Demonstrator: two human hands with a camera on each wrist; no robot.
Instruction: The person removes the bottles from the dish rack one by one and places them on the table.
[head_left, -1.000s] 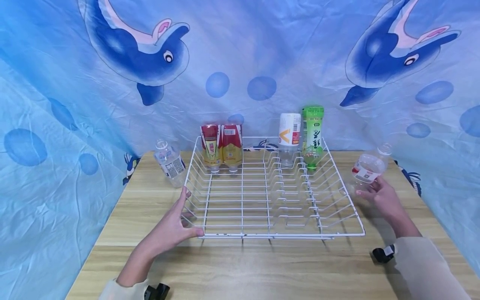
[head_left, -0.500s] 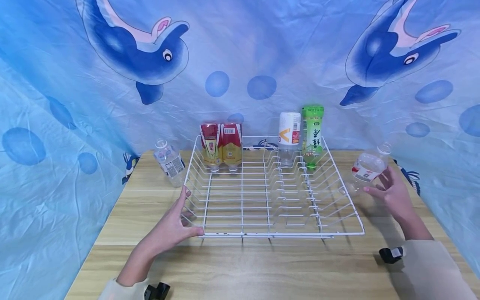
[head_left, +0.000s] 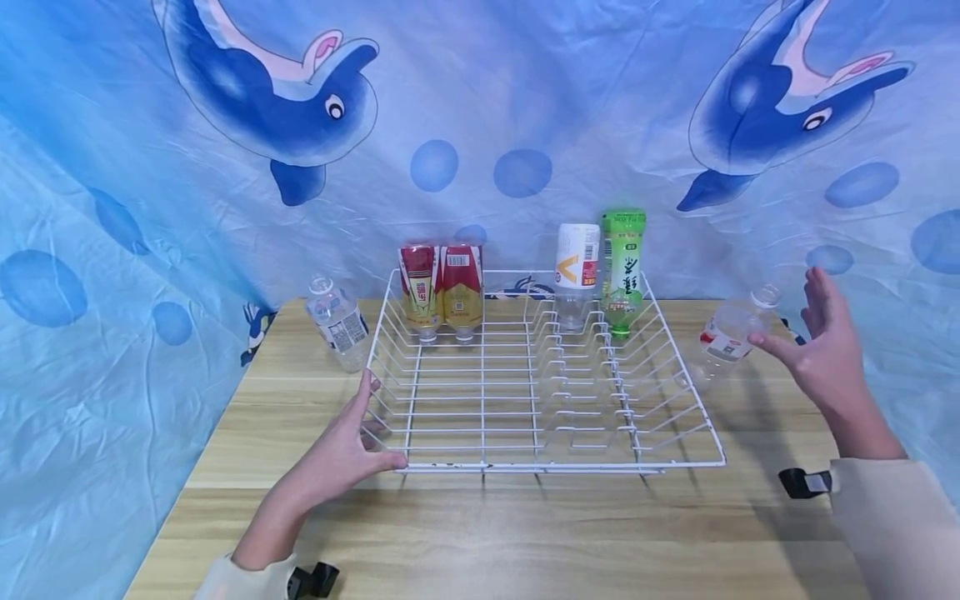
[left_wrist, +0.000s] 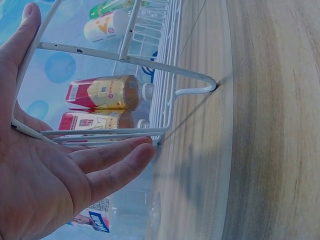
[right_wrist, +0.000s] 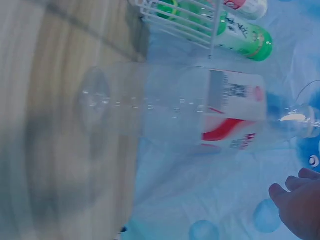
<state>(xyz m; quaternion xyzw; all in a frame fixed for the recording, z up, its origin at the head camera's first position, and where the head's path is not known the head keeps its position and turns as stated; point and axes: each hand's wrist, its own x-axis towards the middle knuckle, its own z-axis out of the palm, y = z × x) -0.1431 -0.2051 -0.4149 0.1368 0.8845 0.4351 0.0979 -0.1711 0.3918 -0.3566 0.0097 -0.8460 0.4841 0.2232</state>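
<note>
My left hand (head_left: 337, 458) holds the near left corner of a white wire dish rack (head_left: 510, 468). Its thumb lies on the front rim, and other fingers reach along the side; some fingertips are partly hidden by wires. To the right of the rack a clear plastic bottle (head_left: 727, 337) with a red and white label stands on the table. Beside it my right hand (head_left: 828, 358) hangs raised, fingers spread, holding nothing. The right wrist view shows a gap between the same bottle (right_wrist: 175, 107) and the hand (right_wrist: 300, 205).
Two red and gold bottles (head_left: 442, 287) stand upside down at the rack's back left. A white-labelled bottle (head_left: 577, 258) and a green bottle (head_left: 624, 258) stand inverted at its back right. Left of the rack stands another clear bottle (head_left: 341, 325). A blue dolphin-print curtain (head_left: 487, 100) hangs behind.
My right hand has let go of the clear bottle on the right, then moved up and right, away from it. The left hand keeps its place on the rack.
</note>
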